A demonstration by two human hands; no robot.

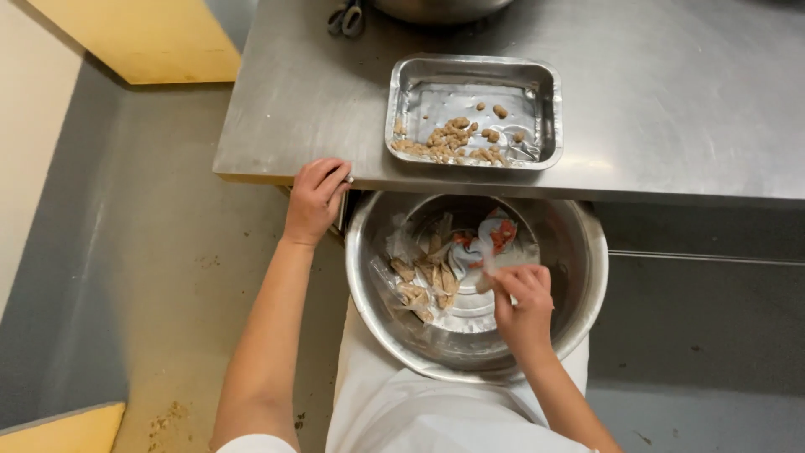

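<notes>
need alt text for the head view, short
Seen from above, a person's right hand reaches into a large steel bowl of plastic scraps, while the left hand grips the edge of a steel table. A metal tray with brown crumbs sits on it.

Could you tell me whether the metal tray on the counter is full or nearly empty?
Nearly empty: the metal tray holds only scattered brown pieces along its near side; bare shiny floor shows elsewhere.

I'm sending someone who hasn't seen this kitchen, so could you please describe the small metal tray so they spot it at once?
Start at the stainless steel table. Near its front edge, just above the big round steel bowl where the right hand reaches, sits the rectangular metal tray. Unlike the round bowl, it is shallow, with rounded corners and small brown food pieces scattered inside.
</notes>
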